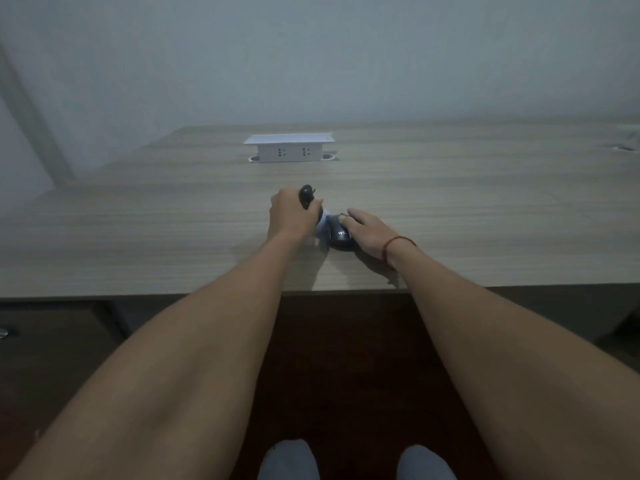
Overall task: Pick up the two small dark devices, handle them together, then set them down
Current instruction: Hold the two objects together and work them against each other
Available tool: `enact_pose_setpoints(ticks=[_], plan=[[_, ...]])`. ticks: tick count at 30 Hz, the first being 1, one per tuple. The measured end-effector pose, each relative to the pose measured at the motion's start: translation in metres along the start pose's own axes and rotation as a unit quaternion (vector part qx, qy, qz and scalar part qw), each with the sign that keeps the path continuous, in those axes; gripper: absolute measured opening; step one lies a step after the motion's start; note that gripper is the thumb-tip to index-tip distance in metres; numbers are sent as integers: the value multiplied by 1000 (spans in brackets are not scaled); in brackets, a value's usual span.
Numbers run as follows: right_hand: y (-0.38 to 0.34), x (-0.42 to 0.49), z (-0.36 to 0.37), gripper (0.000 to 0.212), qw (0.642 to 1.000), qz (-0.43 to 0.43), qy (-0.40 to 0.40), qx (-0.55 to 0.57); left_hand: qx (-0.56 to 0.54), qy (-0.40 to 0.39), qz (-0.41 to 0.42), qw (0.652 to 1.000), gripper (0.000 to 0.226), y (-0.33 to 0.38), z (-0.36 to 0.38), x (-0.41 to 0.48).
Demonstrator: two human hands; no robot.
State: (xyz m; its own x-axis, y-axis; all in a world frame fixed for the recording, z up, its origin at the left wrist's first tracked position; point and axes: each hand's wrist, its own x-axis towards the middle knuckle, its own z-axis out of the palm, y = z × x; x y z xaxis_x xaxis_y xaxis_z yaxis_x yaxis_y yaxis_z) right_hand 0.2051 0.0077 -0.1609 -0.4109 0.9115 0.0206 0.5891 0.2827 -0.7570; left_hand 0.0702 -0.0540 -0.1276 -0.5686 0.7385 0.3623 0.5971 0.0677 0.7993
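Dim light here, everything a bit soft. My left hand (289,216), just left of the frame's centre, is clamped around one small dark device (306,196); only its rounded top pokes out above my knuckles, the rest is buried in my grip, so I can't say what it is. My right hand (369,233) lies flat over the second dark device, a mouse (338,235), fingers spread on its far side rather than curled shut. The mouse sits on the counter (485,209) at mid-frame, and white lettering on its back is half covered by my palm; I can read only the first letters. Between my two hands there's a pale patch (322,226), too blurred to name. A red string (398,245) circles my right wrist.

Count: two hands, two dark devices, one in the left hand's grip, one on the counter under the right. One white socket box (289,148) stands further back on the counter, in the upper middle, showing two outlets. At the bottom edge, my two knees (289,460), cut off by the frame.
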Motion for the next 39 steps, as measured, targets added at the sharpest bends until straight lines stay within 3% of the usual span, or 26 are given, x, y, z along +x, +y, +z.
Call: enact_pose_setpoints(ticks=[2, 7, 10, 15, 21, 25, 30, 32, 39], plan=[[0, -2, 0, 58, 1000, -7, 0, 0, -48, 14, 0, 999, 27, 9, 0, -2], [1, -4, 0, 59, 1000, -12, 16, -17, 45, -28, 26, 998, 22, 14, -1, 6], [2, -5, 0, 61, 1000, -10, 4, -30, 31, -18, 53, 998, 22, 22, -3, 12], [4, -6, 1, 90, 999, -3, -18, -51, 77, -54, 42, 995, 29, 15, 4, 13], [1, -8, 0, 81, 998, 4, -7, -55, 40, -48, 64, 996, 24, 13, -5, 9], [0, -11, 1, 85, 999, 27, 16, -28, 113, -69, 72, 989, 18, 1, -6, 7], [-1, -15, 1, 92, 998, 17, 48, 29, 11, 3, 85, 996, 22, 12, -9, 8], [-1, -16, 0, 98, 998, 18, 45, 35, -1, -3, 101, 995, 24, 15, -6, 8], [0, -20, 1, 86, 996, 10, 73, 44, 176, -103, 129, 970, 25, -3, -6, 19]])
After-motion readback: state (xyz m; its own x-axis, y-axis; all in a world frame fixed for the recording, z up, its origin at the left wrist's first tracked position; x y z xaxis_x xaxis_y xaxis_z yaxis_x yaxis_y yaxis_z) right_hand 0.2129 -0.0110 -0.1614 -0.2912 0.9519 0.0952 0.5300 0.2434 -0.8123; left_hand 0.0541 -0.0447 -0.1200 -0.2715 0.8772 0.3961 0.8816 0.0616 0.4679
